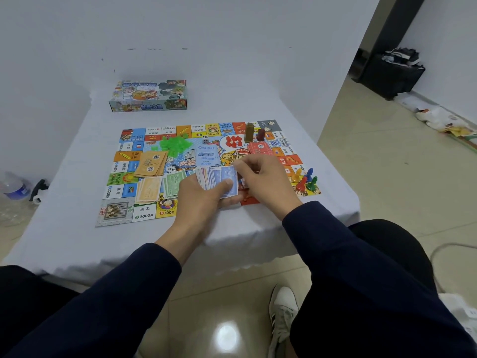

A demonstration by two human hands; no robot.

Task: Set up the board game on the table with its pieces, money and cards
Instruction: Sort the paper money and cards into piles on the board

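White-draped table (pixel 77 244) carries the game board (pixel 144 215), laid flat and the landmark for all below; box (pixel 148 95) closed, well beyond the board's far edge, off to the left; setup looks mostly done, judged from layout: tan note stacks (pixel 149 165) on board's left part, green note stack (pixel 173 183) just right of them, green plastic houses (pixel 175 146) heaped at far-centre, blue card deck (pixel 206 155) at centre, red card deck (pixel 259 149) right of centre, two upright tower pieces (pixel 249 132) near the far right corner, red house pieces (pixel 233 142) just left of the towers, dice (pixel 205 140) small beside the green heap, coloured pawns (pixel 305 180) clustered at the near right edge; left to do, likely: the fanned blue and pink notes (pixel 216 178) not yet laid down, being sorted over the board's near-centre; left hand (pixel 204 195) grips the fan from below, thumb curled over the front blue note; right hand (pixel 265 179) narrow, fingertips pinching at the fan's right top edge, probably peeling one note, though exact contact is blurred; more red paper shows under the hands, cannot tell what.
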